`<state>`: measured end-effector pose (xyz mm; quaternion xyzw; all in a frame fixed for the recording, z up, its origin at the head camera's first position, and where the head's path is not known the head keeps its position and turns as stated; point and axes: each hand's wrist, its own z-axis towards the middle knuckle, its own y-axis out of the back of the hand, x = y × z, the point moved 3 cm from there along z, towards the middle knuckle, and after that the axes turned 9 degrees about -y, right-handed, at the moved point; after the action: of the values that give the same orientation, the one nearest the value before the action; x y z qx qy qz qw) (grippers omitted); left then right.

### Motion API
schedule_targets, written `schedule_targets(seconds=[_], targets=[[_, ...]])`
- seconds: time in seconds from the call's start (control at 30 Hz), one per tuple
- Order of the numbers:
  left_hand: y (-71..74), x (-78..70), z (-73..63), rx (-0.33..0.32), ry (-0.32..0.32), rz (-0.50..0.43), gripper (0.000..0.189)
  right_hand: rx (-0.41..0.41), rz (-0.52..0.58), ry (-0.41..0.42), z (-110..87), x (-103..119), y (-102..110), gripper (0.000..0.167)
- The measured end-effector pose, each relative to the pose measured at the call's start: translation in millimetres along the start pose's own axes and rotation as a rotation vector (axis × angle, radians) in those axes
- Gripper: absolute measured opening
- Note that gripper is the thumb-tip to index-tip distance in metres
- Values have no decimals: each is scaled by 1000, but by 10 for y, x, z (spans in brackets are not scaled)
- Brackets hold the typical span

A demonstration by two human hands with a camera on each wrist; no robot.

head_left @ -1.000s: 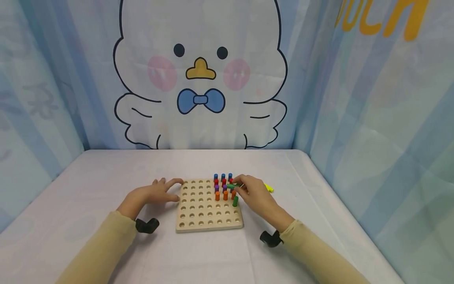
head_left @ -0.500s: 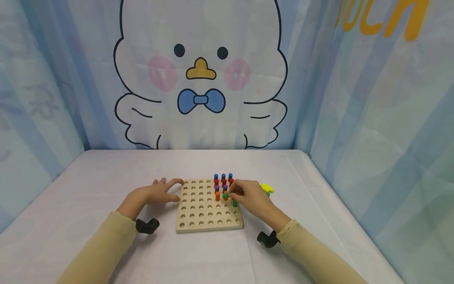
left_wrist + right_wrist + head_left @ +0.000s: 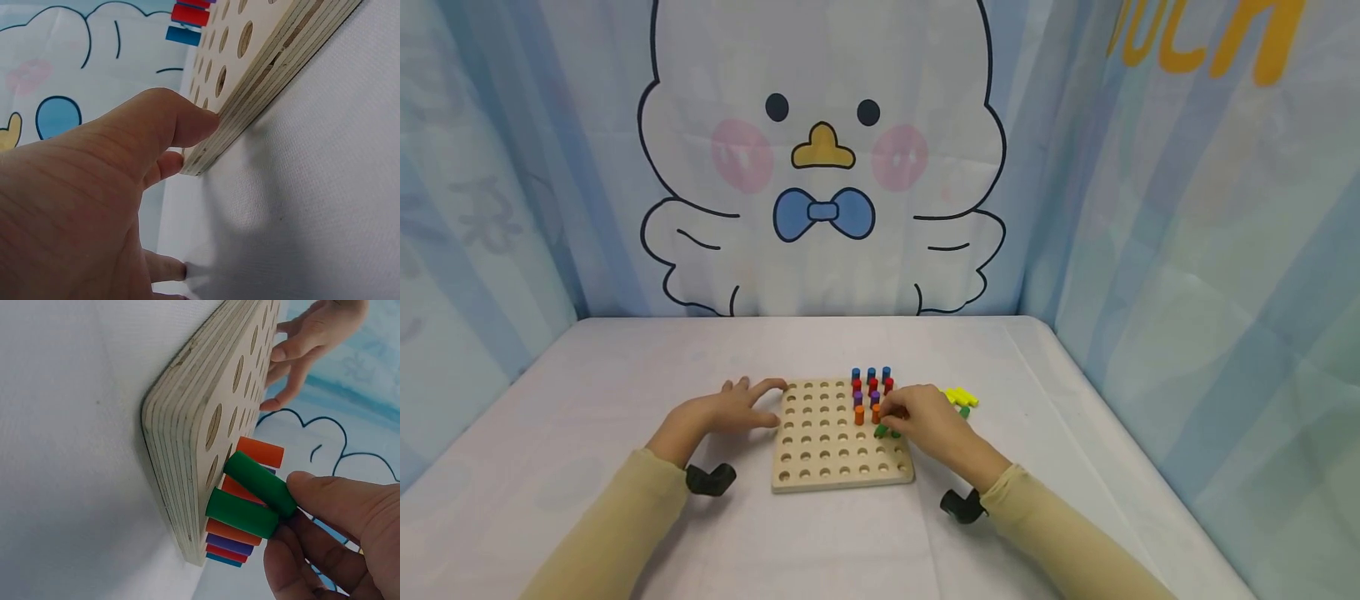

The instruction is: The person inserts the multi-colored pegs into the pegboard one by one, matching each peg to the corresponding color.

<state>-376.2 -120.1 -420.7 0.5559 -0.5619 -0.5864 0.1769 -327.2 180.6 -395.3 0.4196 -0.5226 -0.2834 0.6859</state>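
Observation:
A square wooden pegboard (image 3: 842, 482) lies on the table, with blue, red, purple and orange pegs upright in its back right holes. My left hand (image 3: 726, 410) is at its left side, and in the left wrist view the thumb (image 3: 197, 127) touches the layered edge. My right hand (image 3: 928, 421) pinches a green peg (image 3: 259, 481) between thumb and fingertips. This peg tilts, its lower end right at a hole in front of the orange row. Beside it another green peg (image 3: 240, 512) stands in the board, partly behind the fingers in the head view.
Several yellow pegs (image 3: 961, 397) lie on the white tablecloth right of the board, with a green peg (image 3: 965, 412) near them. A curtain with a cartoon chick (image 3: 823, 267) hangs behind the table.
My right hand has moved slightly left and toward the front with the green peg, from over the red and purple rows down to the green row. My left hand has stayed put.

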Motion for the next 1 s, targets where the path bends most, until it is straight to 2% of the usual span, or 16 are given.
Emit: schedule_targets(seconds=[0.33, 0.57, 0.67, 1.0], targets=[[-5, -5, -5, 0, -3, -4, 64, -20, -23, 53, -13, 35, -8, 3], [2, -10, -13, 3, -5, -3, 65, -19, -23, -6, -20, 27, -7, 16], [4, -7, -9, 4, -6, 1, 64, -40, -13, -19, -19, 23, 0, 17], [3, -9, -17, 4, 1, -1, 65, -109, 23, 27, -35, 32, 33, 13]])
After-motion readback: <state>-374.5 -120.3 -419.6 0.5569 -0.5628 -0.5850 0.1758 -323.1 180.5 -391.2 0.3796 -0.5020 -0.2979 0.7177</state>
